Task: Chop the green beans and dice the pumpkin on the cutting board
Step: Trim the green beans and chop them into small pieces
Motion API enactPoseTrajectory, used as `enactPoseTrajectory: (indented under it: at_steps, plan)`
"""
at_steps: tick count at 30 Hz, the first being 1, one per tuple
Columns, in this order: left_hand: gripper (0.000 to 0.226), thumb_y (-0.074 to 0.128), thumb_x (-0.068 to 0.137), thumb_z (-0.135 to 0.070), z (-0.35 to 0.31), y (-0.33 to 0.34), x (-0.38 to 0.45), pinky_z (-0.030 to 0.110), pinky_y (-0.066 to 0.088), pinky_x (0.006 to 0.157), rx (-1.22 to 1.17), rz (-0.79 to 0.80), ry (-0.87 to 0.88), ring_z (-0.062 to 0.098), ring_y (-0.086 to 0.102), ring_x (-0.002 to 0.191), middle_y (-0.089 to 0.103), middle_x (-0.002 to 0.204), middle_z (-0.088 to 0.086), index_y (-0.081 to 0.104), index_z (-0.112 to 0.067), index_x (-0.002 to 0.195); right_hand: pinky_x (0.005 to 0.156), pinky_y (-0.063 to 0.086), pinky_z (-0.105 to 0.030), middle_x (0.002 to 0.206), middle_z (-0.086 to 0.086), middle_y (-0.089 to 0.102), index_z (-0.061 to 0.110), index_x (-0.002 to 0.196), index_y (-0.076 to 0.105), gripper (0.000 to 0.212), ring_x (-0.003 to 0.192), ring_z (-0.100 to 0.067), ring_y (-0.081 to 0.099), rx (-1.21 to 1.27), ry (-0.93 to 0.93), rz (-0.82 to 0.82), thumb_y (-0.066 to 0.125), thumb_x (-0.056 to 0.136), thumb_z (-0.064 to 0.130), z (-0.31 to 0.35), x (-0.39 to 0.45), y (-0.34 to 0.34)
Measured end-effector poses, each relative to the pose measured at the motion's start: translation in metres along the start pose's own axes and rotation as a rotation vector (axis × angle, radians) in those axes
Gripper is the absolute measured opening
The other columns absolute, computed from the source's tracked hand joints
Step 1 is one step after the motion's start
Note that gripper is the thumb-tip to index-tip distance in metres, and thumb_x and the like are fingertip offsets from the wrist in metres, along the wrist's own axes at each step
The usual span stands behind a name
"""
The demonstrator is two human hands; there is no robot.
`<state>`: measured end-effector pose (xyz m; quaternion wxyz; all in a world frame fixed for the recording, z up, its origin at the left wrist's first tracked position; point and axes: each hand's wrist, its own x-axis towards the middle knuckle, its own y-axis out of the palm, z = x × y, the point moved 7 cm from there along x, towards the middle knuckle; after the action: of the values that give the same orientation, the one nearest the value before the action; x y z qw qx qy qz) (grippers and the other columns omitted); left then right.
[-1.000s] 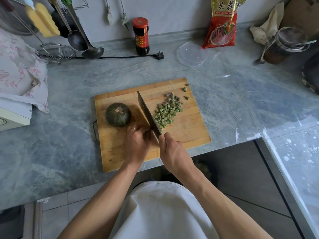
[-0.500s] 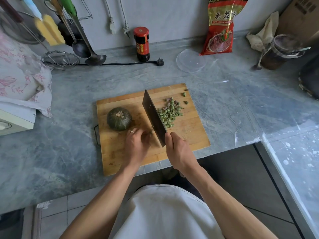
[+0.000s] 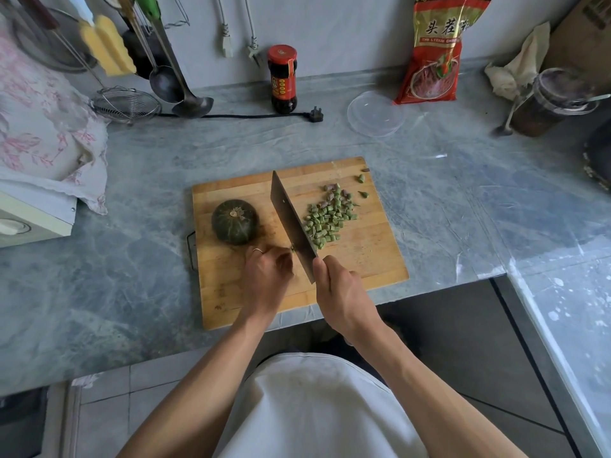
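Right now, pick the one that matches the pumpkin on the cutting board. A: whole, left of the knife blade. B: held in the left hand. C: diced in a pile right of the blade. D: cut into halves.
A: the pumpkin sits whole and uncut on the cutting board, left of the knife, untouched by the left hand.

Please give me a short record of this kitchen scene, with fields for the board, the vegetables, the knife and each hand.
board: wooden cutting board on a grey marble counter
pumpkin: small dark green pumpkin, whole, on the board's left part
green beans: pile of chopped pieces right of the blade; a small uncut bit shows at the left fingers
knife: cleaver, blade tilted, between pumpkin and pile
left hand: left hand, fingers curled, holding the last bean bit beside the blade
right hand: right hand grips the cleaver handle
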<state>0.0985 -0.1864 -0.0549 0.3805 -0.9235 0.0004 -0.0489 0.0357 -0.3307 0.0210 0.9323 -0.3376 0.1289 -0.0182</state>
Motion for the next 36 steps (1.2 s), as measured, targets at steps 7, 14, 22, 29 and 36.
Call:
enactPoseTrajectory:
  at_steps: [7, 14, 22, 29, 36]
  plan:
    - [0.028, 0.058, 0.094, -0.017, -0.005, -0.002, 0.0, 0.043, 0.046, 0.081, 0.014, -0.017, 0.052, 0.015, 0.061, 0.078, 0.072, 0.075, -0.007, 0.071, -0.022, 0.069, 0.053, 0.042, -0.052, 0.067, -0.016, 0.058, 0.015, 0.087, 0.046, 0.046, 0.058, -0.038, 0.051, -0.064, -0.032, 0.03, 0.025, 0.104, 0.052, 0.002, 0.004, 0.009]
    - [0.018, 0.069, 0.089, -0.013, -0.014, -0.008, -0.001, 0.042, 0.045, 0.086, 0.018, -0.038, 0.091, 0.01, 0.063, 0.091, 0.075, 0.083, -0.011, 0.076, -0.021, 0.075, 0.051, 0.043, -0.055, 0.064, -0.016, 0.056, 0.014, 0.088, 0.047, 0.045, 0.055, -0.039, 0.05, -0.087, -0.032, 0.036, 0.027, 0.105, 0.05, 0.002, 0.007, 0.012]
    - [0.017, 0.069, 0.085, -0.01, -0.012, -0.006, -0.001, 0.045, 0.046, 0.085, 0.019, -0.039, 0.082, 0.014, 0.062, 0.089, 0.073, 0.079, -0.01, 0.074, -0.02, 0.072, 0.042, 0.036, -0.047, 0.059, -0.009, 0.051, 0.015, 0.09, 0.044, 0.043, 0.042, -0.027, 0.039, -0.096, -0.052, 0.036, 0.022, 0.106, 0.047, 0.008, 0.014, 0.019]
    - [0.009, 0.068, 0.089, -0.017, -0.002, -0.004, -0.003, 0.038, 0.046, 0.078, 0.077, -0.052, 0.013, 0.023, 0.058, 0.087, 0.067, 0.091, 0.001, 0.076, -0.018, 0.087, 0.036, 0.045, -0.032, 0.068, -0.01, 0.056, 0.015, 0.083, 0.047, 0.041, 0.05, -0.027, 0.056, 0.092, 0.18, 0.067, 0.026, 0.106, 0.041, -0.012, 0.028, 0.002]
    - [0.006, 0.072, 0.089, -0.019, -0.013, -0.006, 0.013, 0.039, 0.054, 0.076, 0.011, -0.041, -0.028, 0.017, 0.064, 0.078, 0.074, 0.085, 0.0, 0.077, -0.015, 0.086, 0.041, 0.05, -0.044, 0.064, -0.007, 0.056, 0.014, 0.083, 0.05, 0.042, 0.05, -0.027, 0.055, 0.072, 0.087, 0.074, 0.029, 0.107, 0.041, -0.006, 0.034, -0.011]
